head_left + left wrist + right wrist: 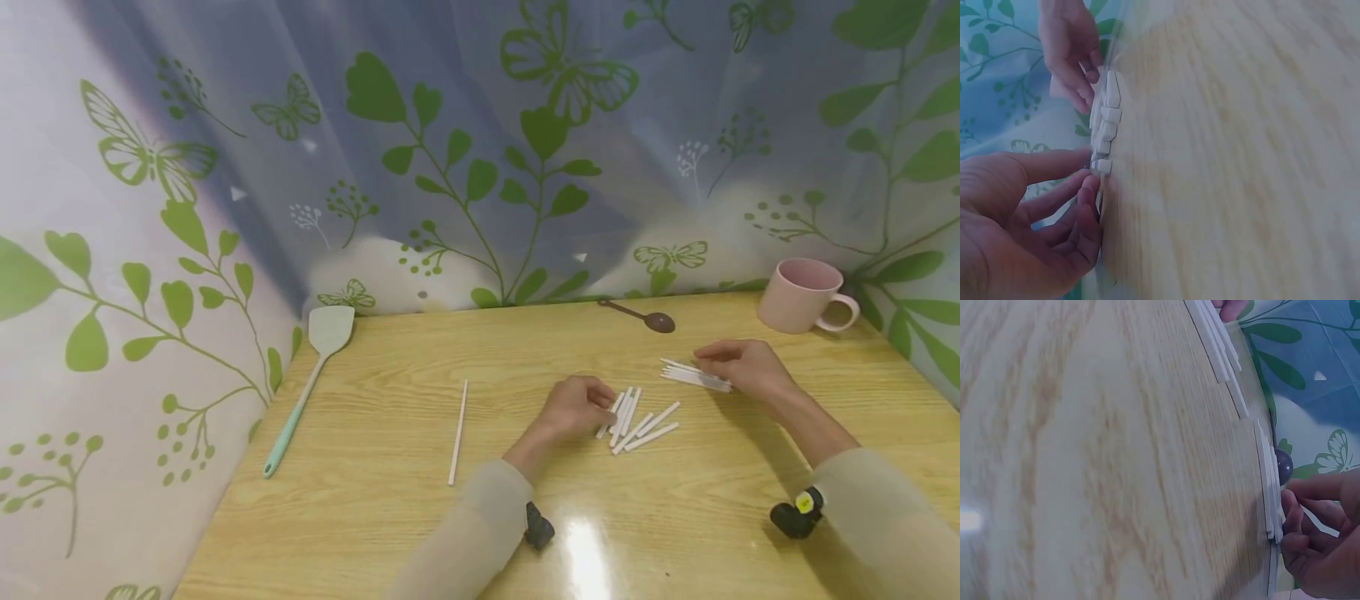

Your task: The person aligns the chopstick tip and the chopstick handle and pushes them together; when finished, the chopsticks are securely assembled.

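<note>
Several short white sticks (645, 425) lie loosely spread on the wooden table, some overlapping. At their left end is my left hand (568, 408), its relaxed fingers beside or touching the nearest sticks. Farther right, a tighter bundle of white sticks (693, 377) lies nearly parallel on the tabletop. My right hand (750, 371) is at the right end of this bundle, fingers loosely bent. In the right wrist view, the fingertips (1291, 497) are close beside the bundle (1267, 481); exact contact is unclear. The left wrist view shows the stick ends (1109, 131) edge-on.
One long thin white stick (458, 433) lies apart, left of my left hand. A spatula (300, 396) with a mint handle is at the far left. Behind the sticks are a brown spoon (645, 317) and a pink mug (798, 300), near the patterned curtain (465, 275).
</note>
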`<state>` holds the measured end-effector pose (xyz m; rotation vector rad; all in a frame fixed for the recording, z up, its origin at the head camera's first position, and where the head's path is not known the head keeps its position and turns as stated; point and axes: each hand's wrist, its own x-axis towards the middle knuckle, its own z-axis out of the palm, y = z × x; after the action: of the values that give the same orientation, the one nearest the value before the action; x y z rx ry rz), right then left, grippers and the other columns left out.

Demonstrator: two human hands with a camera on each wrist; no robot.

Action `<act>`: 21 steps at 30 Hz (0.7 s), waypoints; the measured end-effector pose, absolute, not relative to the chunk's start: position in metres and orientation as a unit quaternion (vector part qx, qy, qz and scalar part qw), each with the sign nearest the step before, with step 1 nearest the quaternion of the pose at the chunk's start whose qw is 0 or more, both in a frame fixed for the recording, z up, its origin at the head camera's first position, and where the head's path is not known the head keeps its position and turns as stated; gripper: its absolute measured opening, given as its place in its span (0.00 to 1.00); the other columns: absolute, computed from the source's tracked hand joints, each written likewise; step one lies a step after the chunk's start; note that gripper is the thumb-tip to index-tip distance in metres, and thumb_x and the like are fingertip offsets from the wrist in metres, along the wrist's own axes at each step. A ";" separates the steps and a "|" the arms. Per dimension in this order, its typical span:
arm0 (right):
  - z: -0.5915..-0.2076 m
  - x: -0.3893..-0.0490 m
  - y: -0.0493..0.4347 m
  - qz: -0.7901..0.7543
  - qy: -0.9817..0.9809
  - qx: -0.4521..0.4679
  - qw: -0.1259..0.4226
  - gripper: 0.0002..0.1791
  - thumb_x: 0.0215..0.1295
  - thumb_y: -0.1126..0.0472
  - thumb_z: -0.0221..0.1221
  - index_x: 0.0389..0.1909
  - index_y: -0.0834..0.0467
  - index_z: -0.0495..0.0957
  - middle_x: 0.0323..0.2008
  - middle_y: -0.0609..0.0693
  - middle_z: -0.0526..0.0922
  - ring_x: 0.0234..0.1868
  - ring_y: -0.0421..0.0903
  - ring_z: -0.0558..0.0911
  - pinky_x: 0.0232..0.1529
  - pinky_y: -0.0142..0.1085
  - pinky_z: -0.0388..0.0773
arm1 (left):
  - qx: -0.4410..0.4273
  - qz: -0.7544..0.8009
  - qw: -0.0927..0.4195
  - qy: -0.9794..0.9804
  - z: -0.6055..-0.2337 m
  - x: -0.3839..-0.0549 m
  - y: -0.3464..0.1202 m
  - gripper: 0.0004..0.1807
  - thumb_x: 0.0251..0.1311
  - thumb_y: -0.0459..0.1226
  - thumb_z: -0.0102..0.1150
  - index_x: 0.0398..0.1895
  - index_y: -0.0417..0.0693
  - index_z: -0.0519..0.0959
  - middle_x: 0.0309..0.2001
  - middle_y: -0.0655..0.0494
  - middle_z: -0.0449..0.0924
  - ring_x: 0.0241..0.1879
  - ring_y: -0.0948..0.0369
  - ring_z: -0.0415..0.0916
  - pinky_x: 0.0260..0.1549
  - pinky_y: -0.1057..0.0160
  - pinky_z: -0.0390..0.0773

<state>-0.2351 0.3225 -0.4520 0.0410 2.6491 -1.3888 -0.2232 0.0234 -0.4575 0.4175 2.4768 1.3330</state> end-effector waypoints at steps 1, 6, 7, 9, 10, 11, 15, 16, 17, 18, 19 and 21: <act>-0.452 -0.235 0.323 -0.459 0.885 0.013 0.074 0.25 0.78 0.59 0.58 0.66 0.72 0.73 0.67 0.72 0.73 0.60 0.59 0.76 0.43 0.29 0.78 | 0.145 0.459 0.148 0.864 -0.457 -0.223 0.024 0.10 0.58 0.29 0.75 0.43 0.43 0.88 0.35 0.58 0.84 0.34 0.67 0.76 0.38 0.71 0.77; -0.452 -0.235 0.321 -0.436 0.898 0.008 0.058 0.21 0.73 0.64 0.61 0.60 0.73 0.78 0.61 0.72 0.78 0.58 0.62 0.77 0.39 0.29 0.78 | 0.146 0.440 0.142 0.875 -0.456 -0.223 0.025 0.12 0.58 0.27 0.74 0.44 0.43 0.88 0.37 0.55 0.85 0.35 0.67 0.75 0.36 0.71 0.76; -0.452 -0.235 0.321 -0.429 0.901 0.008 0.055 0.20 0.72 0.65 0.62 0.59 0.73 0.79 0.59 0.72 0.80 0.57 0.61 0.78 0.38 0.29 0.78 | 0.147 0.438 0.139 0.876 -0.456 -0.224 0.025 0.12 0.58 0.27 0.74 0.45 0.43 0.88 0.37 0.55 0.85 0.35 0.67 0.76 0.36 0.71 0.76; -0.451 -0.235 0.321 -0.418 0.907 0.005 0.049 0.19 0.69 0.66 0.64 0.56 0.72 0.80 0.53 0.70 0.83 0.52 0.58 0.80 0.36 0.30 0.78 | 0.148 0.438 0.135 0.876 -0.456 -0.224 0.025 0.12 0.58 0.26 0.72 0.45 0.42 0.88 0.37 0.55 0.85 0.35 0.67 0.76 0.36 0.71 0.76; -0.451 -0.235 0.321 -0.412 0.910 0.004 0.047 0.18 0.68 0.66 0.65 0.55 0.72 0.81 0.50 0.68 0.84 0.49 0.56 0.80 0.35 0.30 0.78 | 0.147 0.440 0.135 0.876 -0.457 -0.224 0.025 0.12 0.59 0.25 0.71 0.45 0.42 0.87 0.37 0.55 0.85 0.35 0.66 0.76 0.36 0.71 0.77; -0.451 -0.235 0.321 -0.407 0.912 0.004 0.046 0.18 0.67 0.66 0.65 0.54 0.71 0.82 0.48 0.67 0.85 0.47 0.55 0.80 0.34 0.31 0.78 | 0.146 0.442 0.135 0.875 -0.457 -0.224 0.025 0.12 0.59 0.25 0.71 0.45 0.42 0.87 0.37 0.55 0.84 0.35 0.66 0.76 0.36 0.71 0.77; -0.452 -0.235 0.322 -0.383 0.923 -0.006 0.035 0.14 0.66 0.66 0.66 0.49 0.69 0.85 0.42 0.62 0.87 0.40 0.49 0.79 0.32 0.33 0.77 | 0.145 0.436 0.129 0.878 -0.458 -0.225 0.025 0.12 0.57 0.25 0.70 0.44 0.42 0.87 0.36 0.56 0.84 0.35 0.65 0.77 0.35 0.70 0.78; -0.453 -0.235 0.322 -0.378 0.925 -0.010 0.031 0.13 0.66 0.66 0.66 0.48 0.69 0.85 0.42 0.61 0.87 0.39 0.48 0.79 0.32 0.33 0.77 | 0.145 0.433 0.127 0.881 -0.458 -0.225 0.026 0.12 0.57 0.26 0.71 0.44 0.43 0.87 0.35 0.57 0.84 0.34 0.65 0.77 0.35 0.70 0.78; -0.453 -0.235 0.322 -0.372 0.928 -0.015 0.027 0.12 0.66 0.66 0.66 0.47 0.68 0.86 0.41 0.62 0.87 0.39 0.48 0.79 0.32 0.33 0.77 | 0.148 0.427 0.123 0.883 -0.459 -0.225 0.026 0.12 0.56 0.26 0.72 0.44 0.43 0.87 0.35 0.56 0.84 0.34 0.66 0.77 0.35 0.71 0.78; -0.453 -0.236 0.322 -0.367 0.930 -0.020 0.022 0.11 0.66 0.66 0.66 0.45 0.68 0.86 0.41 0.62 0.87 0.38 0.48 0.79 0.32 0.34 0.76 | 0.151 0.423 0.118 0.886 -0.460 -0.225 0.027 0.12 0.56 0.27 0.72 0.44 0.43 0.87 0.35 0.56 0.84 0.34 0.66 0.77 0.34 0.71 0.78; -0.453 -0.236 0.322 -0.362 0.932 -0.025 0.018 0.10 0.67 0.66 0.66 0.45 0.67 0.87 0.40 0.62 0.87 0.39 0.49 0.80 0.32 0.34 0.76 | 0.152 0.420 0.114 0.888 -0.460 -0.226 0.027 0.12 0.56 0.27 0.73 0.43 0.43 0.87 0.35 0.56 0.84 0.33 0.66 0.77 0.34 0.71 0.77; -0.454 -0.236 0.322 -0.354 0.935 -0.035 0.009 0.08 0.66 0.66 0.66 0.43 0.67 0.87 0.39 0.62 0.88 0.39 0.50 0.81 0.33 0.35 0.76 | 0.152 0.419 0.109 0.888 -0.460 -0.226 0.027 0.13 0.55 0.26 0.73 0.43 0.43 0.87 0.34 0.57 0.84 0.32 0.67 0.76 0.33 0.72 0.77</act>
<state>-0.2360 0.3222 -0.4538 -0.1091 2.9191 -1.1048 -0.2260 0.0274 -0.4603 0.4478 2.6124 1.2324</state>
